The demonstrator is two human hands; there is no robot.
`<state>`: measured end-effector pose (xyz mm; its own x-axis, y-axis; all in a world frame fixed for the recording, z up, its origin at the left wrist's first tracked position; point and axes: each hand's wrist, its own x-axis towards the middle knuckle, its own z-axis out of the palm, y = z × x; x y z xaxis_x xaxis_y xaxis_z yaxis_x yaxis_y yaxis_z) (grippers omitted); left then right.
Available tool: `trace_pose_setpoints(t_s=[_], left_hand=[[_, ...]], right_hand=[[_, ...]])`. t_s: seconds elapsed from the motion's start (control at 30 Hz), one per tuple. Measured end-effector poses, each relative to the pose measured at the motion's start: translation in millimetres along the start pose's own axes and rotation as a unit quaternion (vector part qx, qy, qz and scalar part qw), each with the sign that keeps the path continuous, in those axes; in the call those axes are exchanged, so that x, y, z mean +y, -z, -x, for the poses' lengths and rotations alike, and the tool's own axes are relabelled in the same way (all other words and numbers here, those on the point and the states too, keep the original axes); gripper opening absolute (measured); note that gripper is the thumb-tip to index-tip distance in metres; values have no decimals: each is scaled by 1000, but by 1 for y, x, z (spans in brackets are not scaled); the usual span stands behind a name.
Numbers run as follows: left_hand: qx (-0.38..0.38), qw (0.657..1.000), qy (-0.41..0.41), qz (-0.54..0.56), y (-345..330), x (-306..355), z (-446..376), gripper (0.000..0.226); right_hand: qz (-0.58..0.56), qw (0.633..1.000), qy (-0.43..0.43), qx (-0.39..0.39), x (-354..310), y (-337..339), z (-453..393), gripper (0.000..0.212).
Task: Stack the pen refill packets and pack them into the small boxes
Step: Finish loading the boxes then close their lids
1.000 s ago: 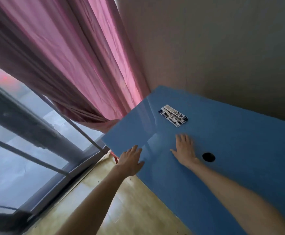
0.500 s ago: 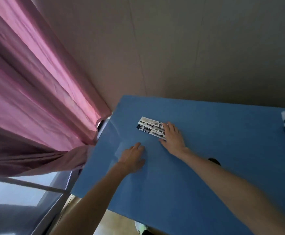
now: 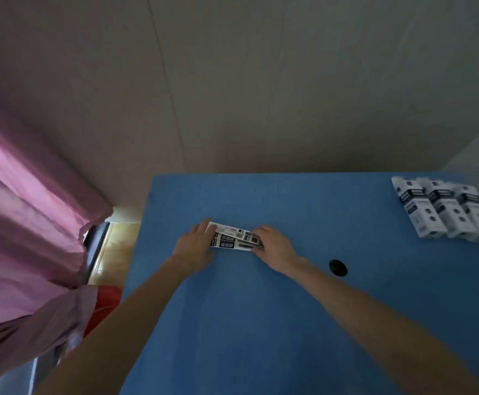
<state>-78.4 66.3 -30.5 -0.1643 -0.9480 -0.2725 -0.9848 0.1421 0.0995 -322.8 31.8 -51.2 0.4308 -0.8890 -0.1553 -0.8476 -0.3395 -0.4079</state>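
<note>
1. Pen refill packets (image 3: 234, 239): small overlapping pile, centre of frame, flat on the blue counter (image 3: 261, 323).
2. Left hand (image 3: 194, 246) on pile's left end, fingers loosely curled at its edge.
3. Right hand (image 3: 274, 246) on the right end, fingers bent onto packets; firm grip: can't tell.
4. Small boxes (image 3: 443, 212): three side by side, upper right, well apart.

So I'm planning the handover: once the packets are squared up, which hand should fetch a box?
Probably the right hand: the white small boxes lie at the blue table's far right, while the left hand sits across the printed refill packets.
</note>
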Motion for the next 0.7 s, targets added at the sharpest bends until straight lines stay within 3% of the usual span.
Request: trace_pose_setpoints(t_s=[0.17,0.37,0.7], left_hand=[[10,999,-11,44,-10,-4,-10,61],[10,998,34,46,-4,4,-16,73],[52,991,90,85,-8,10,-25,47]], right_hand=[[-39,999,-23,15,10,5,-6,22],[-183,982,-42,18,31,9,-14,18],[-273,961,-39,31,44,8,-19,24]])
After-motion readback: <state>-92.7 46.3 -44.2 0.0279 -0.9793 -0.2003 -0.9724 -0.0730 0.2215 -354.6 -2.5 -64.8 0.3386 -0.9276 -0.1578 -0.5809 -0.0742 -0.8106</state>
